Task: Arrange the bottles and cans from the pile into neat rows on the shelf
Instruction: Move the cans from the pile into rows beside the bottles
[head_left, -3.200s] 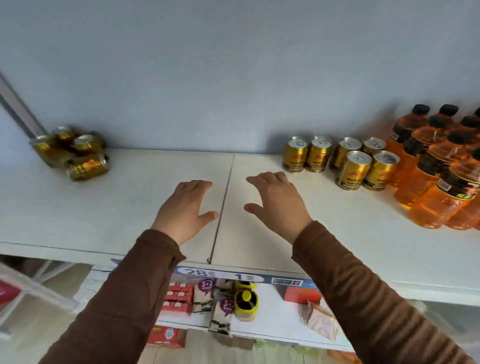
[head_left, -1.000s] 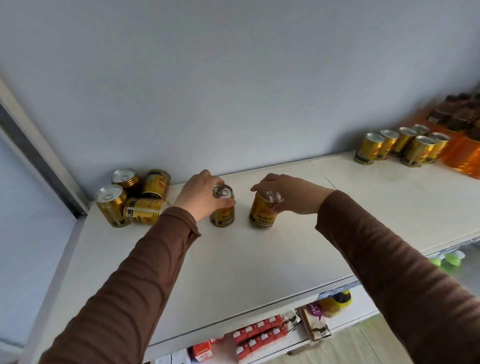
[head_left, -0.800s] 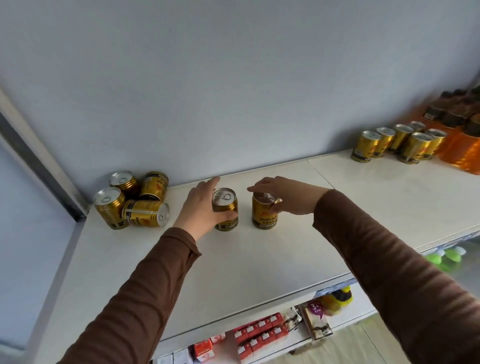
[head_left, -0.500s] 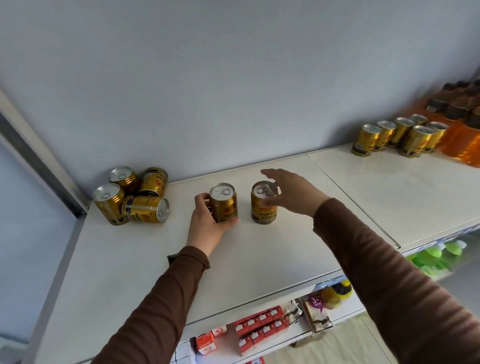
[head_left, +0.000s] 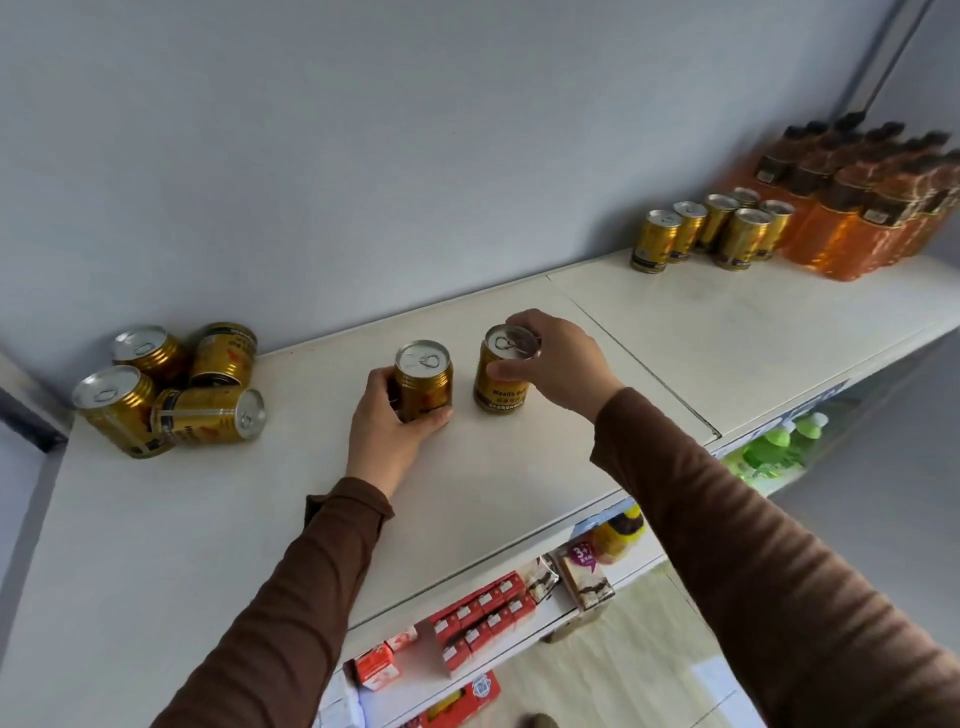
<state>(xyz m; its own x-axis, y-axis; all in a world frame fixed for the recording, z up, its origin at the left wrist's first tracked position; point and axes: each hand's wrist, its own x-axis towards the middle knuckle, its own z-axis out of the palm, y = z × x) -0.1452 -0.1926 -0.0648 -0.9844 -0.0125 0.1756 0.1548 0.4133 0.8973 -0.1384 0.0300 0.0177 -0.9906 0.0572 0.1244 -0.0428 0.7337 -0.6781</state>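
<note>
Both hands are clamped on upright gold cans mid-shelf (head_left: 493, 483): the left hand (head_left: 387, 431) wraps the left can (head_left: 423, 382) low down, the right hand (head_left: 558, 364) pinches the right can (head_left: 504, 371) by its rim. That rim pinch looks slippery; a jolt could tip it. The cans are shiny, with ring-pull tops. The pile (head_left: 171, 387) sits far left, one can lying down; the rows (head_left: 709, 234) stand beside the bottles (head_left: 862, 208).

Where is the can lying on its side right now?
In the head view, the tipped can lies at the shelf's far left, in front of the pile, touching the upright can to its left.
</note>
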